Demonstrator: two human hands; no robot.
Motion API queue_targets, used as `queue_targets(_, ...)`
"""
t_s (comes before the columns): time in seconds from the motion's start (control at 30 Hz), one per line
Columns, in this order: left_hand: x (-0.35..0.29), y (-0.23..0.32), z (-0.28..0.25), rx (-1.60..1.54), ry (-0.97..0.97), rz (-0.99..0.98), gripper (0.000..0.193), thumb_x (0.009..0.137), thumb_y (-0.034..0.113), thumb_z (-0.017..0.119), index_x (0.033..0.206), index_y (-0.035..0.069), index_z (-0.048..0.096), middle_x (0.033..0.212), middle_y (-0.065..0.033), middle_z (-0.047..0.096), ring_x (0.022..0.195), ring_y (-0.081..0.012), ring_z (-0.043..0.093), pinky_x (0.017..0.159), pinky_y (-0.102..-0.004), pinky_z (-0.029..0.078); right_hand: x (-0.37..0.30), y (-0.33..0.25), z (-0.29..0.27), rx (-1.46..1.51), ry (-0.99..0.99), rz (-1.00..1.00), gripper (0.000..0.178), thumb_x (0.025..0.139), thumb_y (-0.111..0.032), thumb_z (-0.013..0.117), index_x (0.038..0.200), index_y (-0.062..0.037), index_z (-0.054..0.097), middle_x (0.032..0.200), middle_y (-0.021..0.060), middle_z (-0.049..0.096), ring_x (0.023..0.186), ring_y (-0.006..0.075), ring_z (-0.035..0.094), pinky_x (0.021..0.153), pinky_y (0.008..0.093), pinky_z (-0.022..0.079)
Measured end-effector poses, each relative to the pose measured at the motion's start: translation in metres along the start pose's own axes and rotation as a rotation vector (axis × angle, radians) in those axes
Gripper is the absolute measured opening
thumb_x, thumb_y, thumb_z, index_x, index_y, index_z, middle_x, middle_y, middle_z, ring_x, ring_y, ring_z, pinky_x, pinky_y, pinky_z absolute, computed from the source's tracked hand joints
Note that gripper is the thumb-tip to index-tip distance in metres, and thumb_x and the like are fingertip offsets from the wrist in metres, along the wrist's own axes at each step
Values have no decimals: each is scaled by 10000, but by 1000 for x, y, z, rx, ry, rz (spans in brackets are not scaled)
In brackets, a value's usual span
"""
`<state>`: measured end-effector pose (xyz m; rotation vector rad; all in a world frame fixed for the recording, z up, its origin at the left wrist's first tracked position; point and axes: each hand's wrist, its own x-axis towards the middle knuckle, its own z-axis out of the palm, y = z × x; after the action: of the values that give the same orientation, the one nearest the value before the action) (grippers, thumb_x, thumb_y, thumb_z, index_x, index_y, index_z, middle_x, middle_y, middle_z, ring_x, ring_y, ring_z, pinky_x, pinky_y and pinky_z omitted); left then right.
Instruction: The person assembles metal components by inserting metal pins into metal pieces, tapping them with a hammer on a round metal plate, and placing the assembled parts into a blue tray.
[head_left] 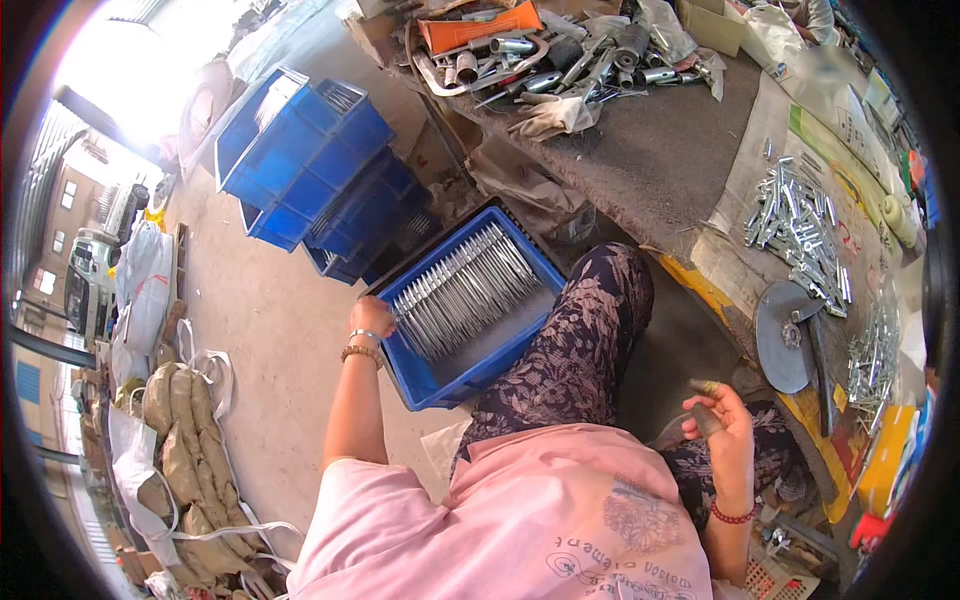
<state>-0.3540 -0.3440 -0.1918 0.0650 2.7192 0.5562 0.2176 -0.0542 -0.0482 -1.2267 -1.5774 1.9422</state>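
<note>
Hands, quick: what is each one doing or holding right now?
Left hand: fingers closed over the rim of the blue plastic crate of long metal rods.
Right hand: closed on a small dark cylindrical piece.

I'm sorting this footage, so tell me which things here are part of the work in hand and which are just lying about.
In hand:
left hand reaching into the blue crate of metal rods
right hand holding a small dark piece

Lying about:
stacked blue bins
work glove
orange tray
grey disc

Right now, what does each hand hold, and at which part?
The right hand grips a short dark metal rod around its middle. The left hand only touches the blue plastic crate's rim.
</note>
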Motion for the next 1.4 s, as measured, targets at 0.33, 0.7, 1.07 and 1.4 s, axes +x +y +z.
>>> queue_targets(0.33, 30, -1, 8, 132, 56, 90, 211, 996, 132, 678, 1155, 75, 806, 891, -177, 819, 720, -298, 807, 720, -407, 642, -3, 12, -7, 8, 8, 15, 286, 1092, -99, 694, 1364, -12, 682, 1123, 62, 750, 852, 84, 696, 771, 234, 577)
queue_targets(0.7, -103, 224, -11, -505, 68, 731, 151, 1073, 150, 713, 1121, 21, 773, 862, -50, 745, 742, -97, 696, 658, -278, 556, 1, 18, -6, -1, -78, -5, 328, 1067, 6, 643, 1374, -82, 719, 1111, 73, 762, 927, 120, 728, 830, 277, 608)
queue_targets(1.07, -318, 428, 75, -260, -298, 1456, 320, 899, 140, 833, 1200, 98, 731, 943, -95, 758, 870, -275, 750, 781, -401, 585, -33, -10, -14, -175, 40, -88, 296, 1066, -37, 675, 1361, -29, 705, 1118, 86, 780, 944, 126, 733, 845, 310, 600)
queue_targets(1.4, -326, 428, 64, -159, -75, 1490, 383, 847, 16, 775, 1215, 80, 688, 881, -97, 689, 787, -267, 688, 748, -396, 560, -90, -37, -75, -489, 477, -450, 235, 975, -155, 800, 1189, -70, 751, 1011, 151, 778, 919, 309, 781, 792, 422, 614)
